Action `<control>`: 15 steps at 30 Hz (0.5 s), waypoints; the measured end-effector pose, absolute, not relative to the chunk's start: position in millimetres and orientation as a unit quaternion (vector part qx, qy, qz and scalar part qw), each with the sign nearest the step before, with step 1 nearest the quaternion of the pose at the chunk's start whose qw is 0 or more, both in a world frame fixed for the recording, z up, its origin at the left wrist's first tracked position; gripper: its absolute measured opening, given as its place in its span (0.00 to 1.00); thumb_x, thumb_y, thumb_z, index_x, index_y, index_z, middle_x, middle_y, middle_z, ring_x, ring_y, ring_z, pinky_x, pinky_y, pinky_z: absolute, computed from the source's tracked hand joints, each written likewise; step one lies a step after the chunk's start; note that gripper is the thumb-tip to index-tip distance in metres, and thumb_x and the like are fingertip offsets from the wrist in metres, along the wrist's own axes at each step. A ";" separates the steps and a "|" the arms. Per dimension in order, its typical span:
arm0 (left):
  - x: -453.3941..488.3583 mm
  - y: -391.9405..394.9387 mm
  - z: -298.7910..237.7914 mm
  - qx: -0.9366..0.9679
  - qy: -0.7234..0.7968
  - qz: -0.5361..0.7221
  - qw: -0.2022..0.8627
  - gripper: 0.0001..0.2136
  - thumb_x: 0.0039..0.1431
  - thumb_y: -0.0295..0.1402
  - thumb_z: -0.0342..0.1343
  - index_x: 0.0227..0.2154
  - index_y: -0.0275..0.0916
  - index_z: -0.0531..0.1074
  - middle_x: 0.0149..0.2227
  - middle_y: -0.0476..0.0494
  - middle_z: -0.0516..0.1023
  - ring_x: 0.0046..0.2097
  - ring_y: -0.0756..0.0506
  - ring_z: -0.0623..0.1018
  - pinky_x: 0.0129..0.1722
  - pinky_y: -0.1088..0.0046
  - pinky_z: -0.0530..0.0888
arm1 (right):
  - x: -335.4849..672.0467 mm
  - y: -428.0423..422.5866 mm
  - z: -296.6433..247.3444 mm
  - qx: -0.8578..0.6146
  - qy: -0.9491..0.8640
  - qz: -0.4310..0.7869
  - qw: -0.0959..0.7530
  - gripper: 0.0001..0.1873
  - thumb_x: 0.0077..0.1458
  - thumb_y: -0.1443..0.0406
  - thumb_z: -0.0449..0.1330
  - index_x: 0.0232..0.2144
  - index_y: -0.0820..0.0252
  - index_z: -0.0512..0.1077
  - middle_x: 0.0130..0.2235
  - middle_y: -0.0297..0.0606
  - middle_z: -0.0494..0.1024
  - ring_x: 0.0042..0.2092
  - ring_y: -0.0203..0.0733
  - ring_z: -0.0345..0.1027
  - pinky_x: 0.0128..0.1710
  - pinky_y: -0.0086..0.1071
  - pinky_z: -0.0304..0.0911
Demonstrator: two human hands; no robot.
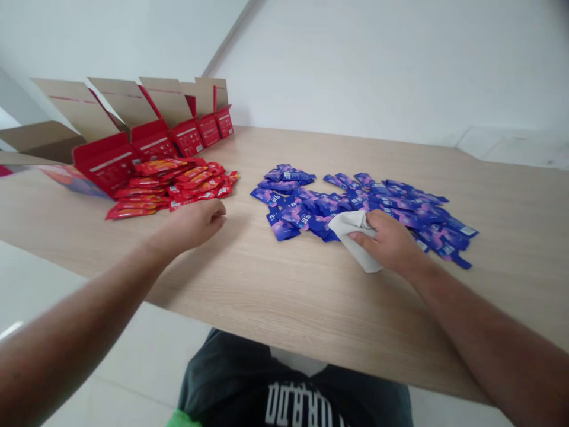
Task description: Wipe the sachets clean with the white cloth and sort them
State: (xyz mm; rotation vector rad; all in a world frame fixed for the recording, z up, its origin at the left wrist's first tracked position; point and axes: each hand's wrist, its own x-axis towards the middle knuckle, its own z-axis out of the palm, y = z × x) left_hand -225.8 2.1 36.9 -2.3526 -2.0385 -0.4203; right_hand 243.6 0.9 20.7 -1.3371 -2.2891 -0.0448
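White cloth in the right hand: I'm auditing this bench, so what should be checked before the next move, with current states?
1. Right hand grips white cloth: ok.
2. Cloth touches blue packets: ok.
3. Left hand empty: cannot tell, fingers curled.
4. Left hand on red packets: not ok, just short.
5. Red boxes open: ok.

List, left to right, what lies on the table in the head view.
Brown carton → red packets → blue packets. Left out because they overlap these: the red boxes, the left hand, and the right hand gripping a white cloth.
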 end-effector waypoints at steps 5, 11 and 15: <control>-166.7 58.3 41.3 -0.816 -0.562 -0.131 0.023 0.17 0.66 0.43 0.51 0.49 0.39 0.74 0.49 0.38 0.80 0.49 0.39 0.79 0.49 0.65 0.72 | 248.2 -9.0 19.0 -0.507 -0.826 0.021 0.247 0.17 0.63 0.52 0.59 0.38 0.60 0.73 0.38 0.40 0.75 0.40 0.48 0.69 0.39 0.37 0.60; -138.5 180.7 43.0 -0.776 -0.608 -0.165 0.032 0.30 0.65 0.47 0.51 0.64 0.36 0.64 0.62 0.30 0.70 0.62 0.36 0.73 0.63 0.61 0.67 | 258.2 -22.1 5.8 -0.528 -0.809 0.058 0.253 0.15 0.62 0.51 0.59 0.36 0.57 0.70 0.35 0.38 0.73 0.37 0.46 0.68 0.36 0.36 0.60; -122.9 245.7 31.7 -0.750 -0.644 -0.147 0.009 0.35 0.64 0.55 0.48 0.69 0.43 0.60 0.65 0.30 0.68 0.65 0.33 0.71 0.63 0.57 0.68 | 264.1 -24.8 7.3 -0.511 -0.814 0.068 0.268 0.13 0.60 0.54 0.60 0.33 0.55 0.66 0.34 0.36 0.71 0.35 0.44 0.67 0.33 0.36 0.60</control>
